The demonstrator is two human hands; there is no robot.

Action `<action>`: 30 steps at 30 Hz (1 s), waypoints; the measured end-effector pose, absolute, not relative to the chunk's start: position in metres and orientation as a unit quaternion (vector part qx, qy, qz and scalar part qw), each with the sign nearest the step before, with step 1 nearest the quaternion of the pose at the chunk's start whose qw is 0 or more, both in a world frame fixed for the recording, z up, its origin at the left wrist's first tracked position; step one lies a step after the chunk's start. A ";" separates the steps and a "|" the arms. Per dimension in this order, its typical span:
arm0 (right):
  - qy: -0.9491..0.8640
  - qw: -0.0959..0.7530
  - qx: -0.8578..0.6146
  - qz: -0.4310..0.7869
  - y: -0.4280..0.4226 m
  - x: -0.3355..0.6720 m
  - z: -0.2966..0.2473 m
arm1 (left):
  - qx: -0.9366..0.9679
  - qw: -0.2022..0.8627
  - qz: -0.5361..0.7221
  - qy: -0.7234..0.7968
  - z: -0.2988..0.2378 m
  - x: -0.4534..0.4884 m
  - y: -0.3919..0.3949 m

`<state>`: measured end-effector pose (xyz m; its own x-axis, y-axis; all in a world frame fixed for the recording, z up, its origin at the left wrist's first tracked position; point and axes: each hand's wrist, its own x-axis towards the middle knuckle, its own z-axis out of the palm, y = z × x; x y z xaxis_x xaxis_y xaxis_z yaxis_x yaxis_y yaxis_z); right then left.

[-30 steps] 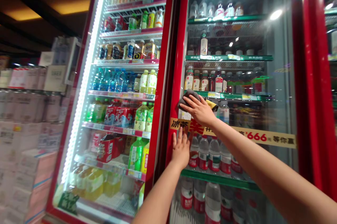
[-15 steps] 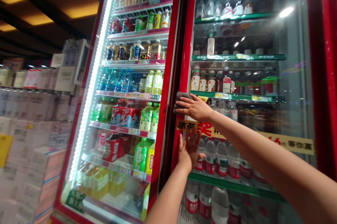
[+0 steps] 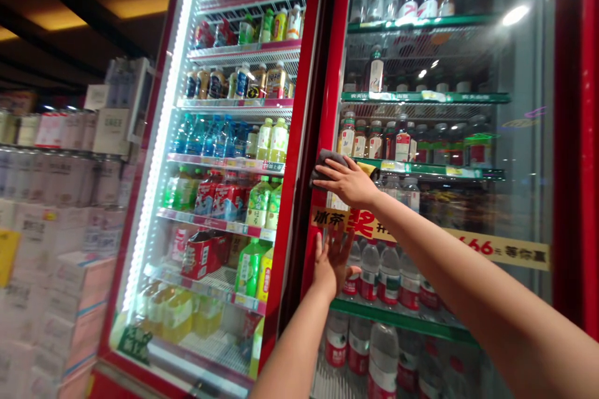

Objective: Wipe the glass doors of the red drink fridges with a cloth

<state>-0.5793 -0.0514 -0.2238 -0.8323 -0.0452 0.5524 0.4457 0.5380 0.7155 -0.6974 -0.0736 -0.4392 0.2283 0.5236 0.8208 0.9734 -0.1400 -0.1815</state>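
A dark grey cloth (image 3: 330, 160) lies under the fingers of my right hand (image 3: 352, 183), which presses it against the red door frame (image 3: 333, 93) and the glass edge of the right-hand drinks cooler. Lower down, my left hand (image 3: 330, 269) rests on the same door with its fingers spread and nothing held. Between the two hands runs a yellow sign strip (image 3: 515, 252) with red and black characters, partly covered by my right forearm.
Behind the right glass stand shelves of bottles, among them red-labelled water bottles (image 3: 389, 274). To the left is a second lit cooler with drinks, including green bottles (image 3: 253, 266). Stacked boxes (image 3: 77, 318) fill the far left.
My right hand and the cloth have slid a little way up the door frame. My left hand stays spread in about the same place. The view has shifted slightly.
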 end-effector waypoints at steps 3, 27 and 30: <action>-0.852 0.185 -0.065 -0.484 -0.051 -0.581 -0.227 | -0.690 0.360 -0.301 -0.552 -0.438 -0.698 -0.075; -0.755 0.355 -0.300 -0.462 -0.048 -0.445 -0.314 | -0.681 0.391 -0.302 -0.541 -0.427 -0.693 -0.080; -0.672 0.438 -0.424 -0.421 -0.048 -0.429 -0.338 | -0.679 0.396 -0.299 -0.541 -0.426 -0.691 -0.081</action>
